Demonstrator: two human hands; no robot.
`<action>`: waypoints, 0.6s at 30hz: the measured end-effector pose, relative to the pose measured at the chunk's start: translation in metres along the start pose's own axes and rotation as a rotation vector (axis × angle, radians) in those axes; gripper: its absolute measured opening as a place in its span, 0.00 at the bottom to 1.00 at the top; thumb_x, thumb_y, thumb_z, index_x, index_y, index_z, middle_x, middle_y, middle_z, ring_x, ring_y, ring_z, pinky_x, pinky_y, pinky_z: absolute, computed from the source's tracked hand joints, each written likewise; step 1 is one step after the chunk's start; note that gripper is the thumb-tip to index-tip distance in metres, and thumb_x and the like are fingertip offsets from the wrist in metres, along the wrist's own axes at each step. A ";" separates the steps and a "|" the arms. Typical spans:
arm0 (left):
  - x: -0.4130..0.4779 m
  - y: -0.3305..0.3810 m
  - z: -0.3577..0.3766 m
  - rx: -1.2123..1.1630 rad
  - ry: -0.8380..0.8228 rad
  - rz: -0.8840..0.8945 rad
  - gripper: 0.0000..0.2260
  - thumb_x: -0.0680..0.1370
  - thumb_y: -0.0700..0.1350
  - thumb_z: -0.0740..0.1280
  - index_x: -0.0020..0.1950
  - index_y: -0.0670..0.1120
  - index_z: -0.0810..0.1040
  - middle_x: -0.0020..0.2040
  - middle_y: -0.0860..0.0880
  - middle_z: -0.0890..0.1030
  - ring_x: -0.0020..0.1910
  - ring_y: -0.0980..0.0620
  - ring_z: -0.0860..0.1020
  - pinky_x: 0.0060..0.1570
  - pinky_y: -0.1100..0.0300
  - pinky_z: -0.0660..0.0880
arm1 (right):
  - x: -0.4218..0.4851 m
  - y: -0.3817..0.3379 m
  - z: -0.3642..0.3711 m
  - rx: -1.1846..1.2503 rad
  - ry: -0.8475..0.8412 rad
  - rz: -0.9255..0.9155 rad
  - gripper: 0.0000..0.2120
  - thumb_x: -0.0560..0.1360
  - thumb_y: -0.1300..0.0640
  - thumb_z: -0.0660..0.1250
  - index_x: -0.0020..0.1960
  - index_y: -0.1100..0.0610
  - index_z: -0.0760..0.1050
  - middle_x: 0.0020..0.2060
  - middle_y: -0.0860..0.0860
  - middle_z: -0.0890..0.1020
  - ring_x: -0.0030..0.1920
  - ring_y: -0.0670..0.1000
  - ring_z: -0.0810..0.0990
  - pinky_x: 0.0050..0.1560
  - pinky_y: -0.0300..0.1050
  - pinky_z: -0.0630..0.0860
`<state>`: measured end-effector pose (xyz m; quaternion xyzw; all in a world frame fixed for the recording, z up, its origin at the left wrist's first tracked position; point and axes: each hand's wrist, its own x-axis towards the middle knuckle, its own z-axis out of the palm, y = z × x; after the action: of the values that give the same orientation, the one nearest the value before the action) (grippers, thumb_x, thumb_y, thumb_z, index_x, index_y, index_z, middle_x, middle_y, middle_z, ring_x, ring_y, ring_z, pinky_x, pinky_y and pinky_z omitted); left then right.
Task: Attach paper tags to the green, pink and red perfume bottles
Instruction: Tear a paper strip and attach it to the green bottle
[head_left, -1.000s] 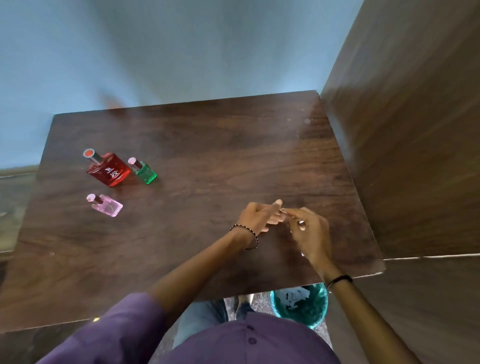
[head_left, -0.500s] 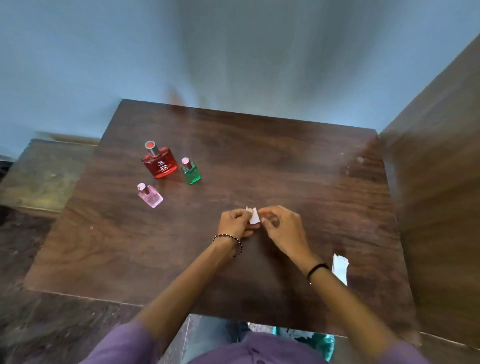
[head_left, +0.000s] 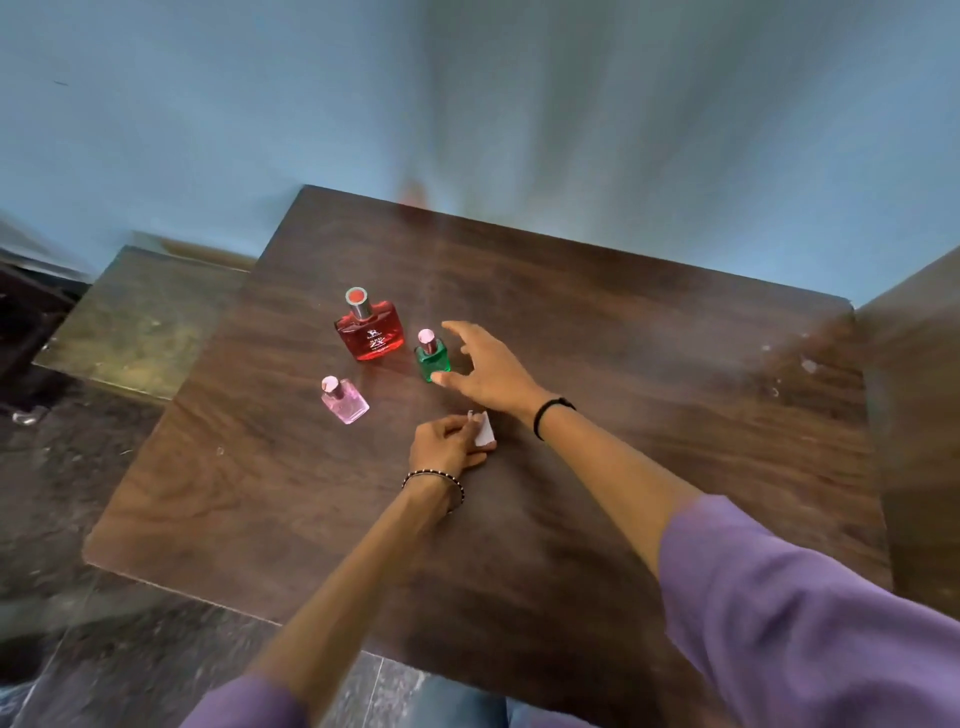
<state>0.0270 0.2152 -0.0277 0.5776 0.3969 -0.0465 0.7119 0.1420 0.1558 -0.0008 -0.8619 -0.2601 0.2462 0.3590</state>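
Tag (head_left: 484, 430) pinched in left hand (head_left: 444, 452), mid-table.
Right hand (head_left: 488, 371), fingers spread and holding nothing, hovers just beside the green bottle (head_left: 432, 358); red bottle (head_left: 370, 332) and pink bottle (head_left: 344, 401) stand upright beyond it, toward the table's (head_left: 623, 364) left edge.

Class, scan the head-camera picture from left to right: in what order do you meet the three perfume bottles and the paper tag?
pink perfume bottle → red perfume bottle → green perfume bottle → paper tag

red bottle (head_left: 370, 332), green bottle (head_left: 432, 359), pink bottle (head_left: 345, 402) (white paper tag (head_left: 484, 430)), dark woodgrain table (head_left: 623, 364).
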 end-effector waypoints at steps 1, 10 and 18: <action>0.001 0.000 -0.002 -0.006 0.009 0.000 0.07 0.78 0.43 0.69 0.48 0.39 0.82 0.42 0.41 0.82 0.32 0.55 0.84 0.33 0.64 0.80 | 0.007 0.000 0.001 0.021 -0.011 -0.014 0.36 0.73 0.51 0.76 0.76 0.54 0.65 0.74 0.53 0.70 0.70 0.55 0.73 0.69 0.53 0.72; 0.007 -0.002 -0.009 0.014 -0.001 0.005 0.08 0.79 0.43 0.67 0.48 0.39 0.82 0.45 0.39 0.84 0.39 0.49 0.85 0.37 0.64 0.81 | 0.013 0.013 -0.005 0.143 -0.029 -0.009 0.17 0.75 0.47 0.73 0.60 0.54 0.78 0.53 0.49 0.85 0.54 0.49 0.82 0.58 0.46 0.76; -0.011 -0.001 -0.002 0.001 -0.082 0.089 0.09 0.77 0.33 0.66 0.53 0.43 0.71 0.42 0.41 0.81 0.33 0.48 0.84 0.36 0.59 0.82 | -0.077 0.047 -0.020 0.687 0.050 0.192 0.11 0.77 0.48 0.71 0.55 0.52 0.76 0.52 0.54 0.85 0.54 0.54 0.85 0.61 0.56 0.79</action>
<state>0.0184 0.2124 -0.0220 0.5927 0.3412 -0.0388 0.7286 0.1098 0.0691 -0.0053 -0.7171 -0.0708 0.3307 0.6093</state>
